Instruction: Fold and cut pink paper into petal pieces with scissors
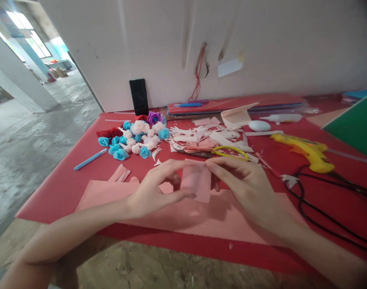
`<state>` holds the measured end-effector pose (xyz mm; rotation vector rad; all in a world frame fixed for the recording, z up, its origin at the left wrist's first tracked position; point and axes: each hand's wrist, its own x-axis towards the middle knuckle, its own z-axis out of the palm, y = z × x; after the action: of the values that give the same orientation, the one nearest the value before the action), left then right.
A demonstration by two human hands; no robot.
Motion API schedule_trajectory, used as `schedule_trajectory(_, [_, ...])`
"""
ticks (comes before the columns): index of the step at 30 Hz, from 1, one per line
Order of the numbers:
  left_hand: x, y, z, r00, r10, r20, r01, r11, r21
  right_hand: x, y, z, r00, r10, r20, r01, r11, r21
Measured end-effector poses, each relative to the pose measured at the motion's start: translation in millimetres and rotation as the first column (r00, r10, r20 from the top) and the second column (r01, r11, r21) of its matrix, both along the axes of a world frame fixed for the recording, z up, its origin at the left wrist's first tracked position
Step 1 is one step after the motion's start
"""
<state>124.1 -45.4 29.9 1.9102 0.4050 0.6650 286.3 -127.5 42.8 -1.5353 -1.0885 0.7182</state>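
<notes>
Between my two hands a small pink piece of paper (198, 182) is held up above a large pink paper sheet (177, 216). My left hand (159, 186) grips its left side, thumb in front and fingers partly hidden behind. At the top right corner, my right hand (240, 180) pinches the same piece between thumb and forefinger. Just beyond my hands lie scissors (231, 151) with yellow handles, on a heap of white and pink paper scraps (201, 138). Paper roses (132, 138) in blue, pale pink, red and purple are grouped to the left.
A yellow glue gun (303, 150) with a black cable (300, 192) lies at the right. Behind are a glue bottle (284, 118) and a white egg-shaped object (259, 126). A phone (139, 97) leans on the wall. A blue pen (90, 159) lies near the red table's left edge.
</notes>
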Motion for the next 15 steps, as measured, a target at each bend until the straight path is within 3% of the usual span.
schedule_trajectory(4, [2,1,0.0,0.999,-0.003,-0.043,-0.002,0.994,-0.113,2,0,-2.4,0.998,0.044,0.048,-0.044,0.999,0.003])
schedule_trajectory(8, [4,3,-0.8,0.981,0.074,-0.180,-0.071,0.997,0.023,1,1,-3.9,0.991,0.122,0.050,-0.119,0.992,-0.049])
schedule_trajectory(12, [4,7,-4.6,0.981,0.165,-0.102,-0.152,0.980,0.132,1,4,-4.5,0.969,0.248,-0.007,-0.248,0.967,-0.053])
schedule_trajectory(15, [4,11,-6.4,0.990,0.142,-0.005,-0.141,0.987,0.081,1,5,-4.5,0.959,0.274,-0.079,-0.278,0.959,-0.059])
